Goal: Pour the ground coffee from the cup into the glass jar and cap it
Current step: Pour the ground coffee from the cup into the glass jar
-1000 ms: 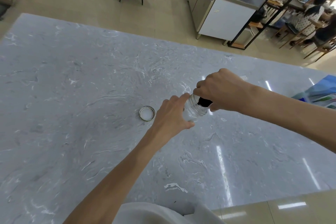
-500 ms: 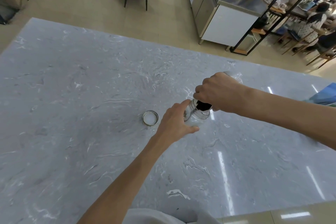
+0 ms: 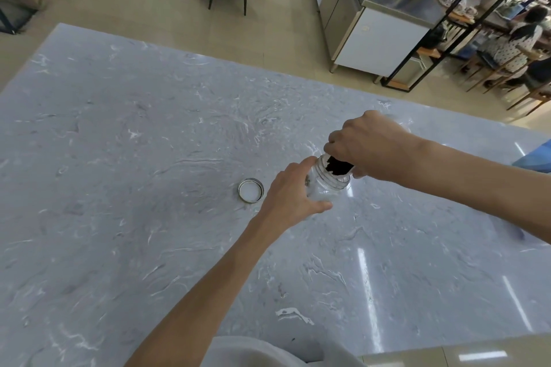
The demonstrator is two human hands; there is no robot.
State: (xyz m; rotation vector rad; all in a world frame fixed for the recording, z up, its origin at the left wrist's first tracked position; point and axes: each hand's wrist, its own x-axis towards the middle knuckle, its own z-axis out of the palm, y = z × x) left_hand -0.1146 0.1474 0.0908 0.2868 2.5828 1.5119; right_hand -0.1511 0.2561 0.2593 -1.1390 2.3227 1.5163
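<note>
Glass jar [image 3: 328, 185] stands on the grey marble-pattern table [image 3: 134, 158], roughly centre-right of the surface, mouth open. Left hand [image 3: 293, 194] is wrapped around the near-left side of the jar, thumb toward the neck, fingers curled under at the base. Right hand [image 3: 369, 143] is closed over the cup [image 3: 399, 125], which is almost wholly hidden behind the knuckles; only a blurred clear edge shows past the hand. Cup is tipped down toward the jar, its rim at the jar's mouth. Dark ground coffee [image 3: 338, 166] is visible at that junction, lying across the jar opening; how much has settled inside the jar cannot be told. Lid [image 3: 251, 190] lies flat on the table just left of the left hand, inner white face up, not touching the jar.
</note>
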